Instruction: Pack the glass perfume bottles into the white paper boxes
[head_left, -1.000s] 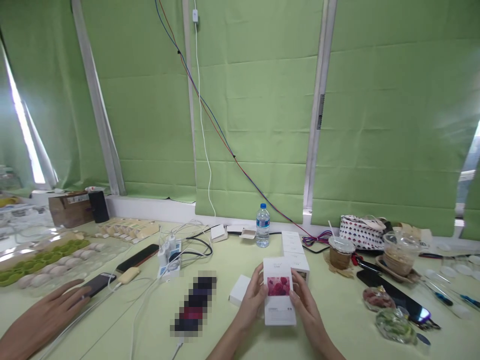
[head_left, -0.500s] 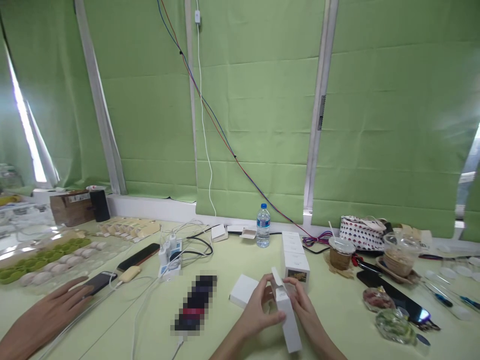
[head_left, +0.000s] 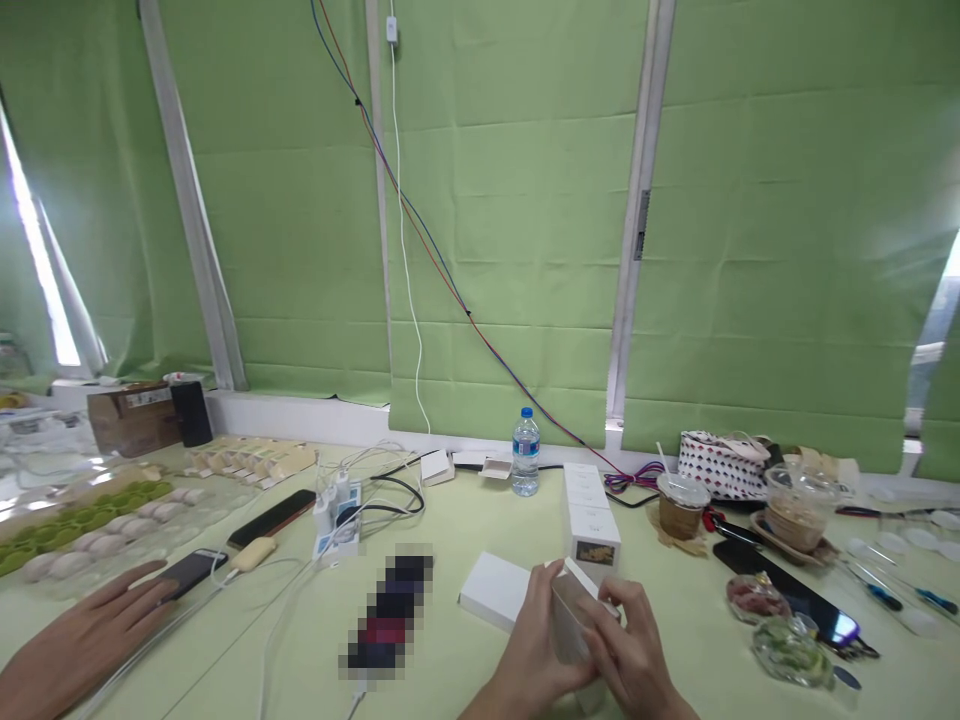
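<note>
A small white carton (head_left: 571, 625) is held between my two hands near the bottom centre. My left hand (head_left: 529, 640) grips its left side, fingers along the upper edge. My right hand (head_left: 634, 640) closes on the right side, with fingertips at the carton's upper part. Much of the carton is hidden by the fingers. Just left of my left hand a flat white box (head_left: 491, 588) lies on the table. Behind my hands a row of white boxes (head_left: 589, 515) stands, the nearest one showing a dark picture.
Another person's hand (head_left: 90, 635) rests by a phone (head_left: 193, 572) at left. A power strip (head_left: 337, 535), a blurred-out phone (head_left: 390, 615) and a water bottle (head_left: 526, 455) stand or lie nearby. To the right are a lidded cup (head_left: 681, 508) and a black phone (head_left: 787, 590).
The carton has been turned and drawn up between my hands. My right hand has curled over its side, and my left hand has shifted right. The view has moved slightly.
</note>
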